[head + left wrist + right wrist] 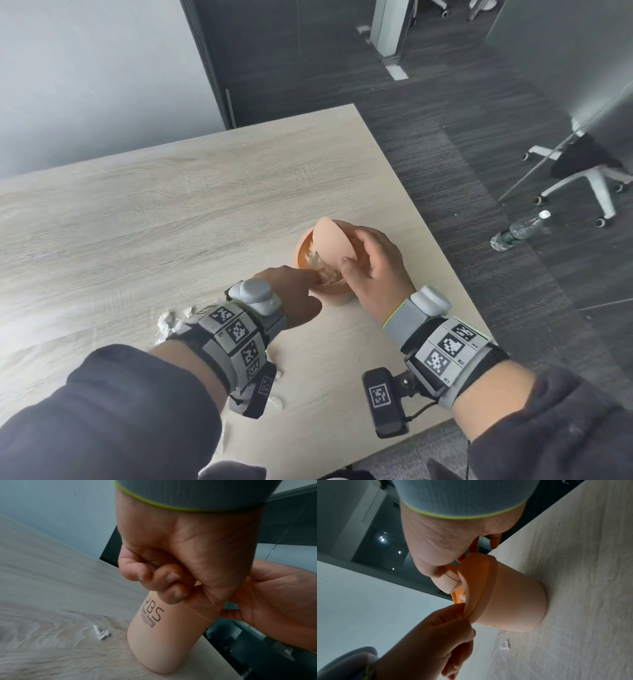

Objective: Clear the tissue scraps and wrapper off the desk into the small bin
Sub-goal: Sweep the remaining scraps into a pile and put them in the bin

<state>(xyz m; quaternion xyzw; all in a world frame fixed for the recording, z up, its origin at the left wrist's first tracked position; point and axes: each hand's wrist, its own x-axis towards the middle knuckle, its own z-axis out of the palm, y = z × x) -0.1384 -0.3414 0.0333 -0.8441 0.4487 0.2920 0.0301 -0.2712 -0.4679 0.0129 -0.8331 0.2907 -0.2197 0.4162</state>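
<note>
A small peach bin [334, 293] stands on the light wood desk [171, 205] near its right edge. My right hand [366, 257] grips the bin's swing lid [334, 243] and holds it tilted up. My left hand [301, 287] reaches over the rim, its index finger pressing a white tissue wad [320, 265] inside the bin. Its other fingers [164, 582] are curled and hold nothing I can see. Tissue scraps [168, 322] lie on the desk by my left wrist, another scrap [277, 404] under it. One scrap [101, 634] lies left of the bin [163, 635].
The desk's right edge [428, 222] runs close past the bin. On the dark floor beyond lie a plastic bottle [520, 229] and a white chair base [589, 185]. A grey wall stands behind the desk.
</note>
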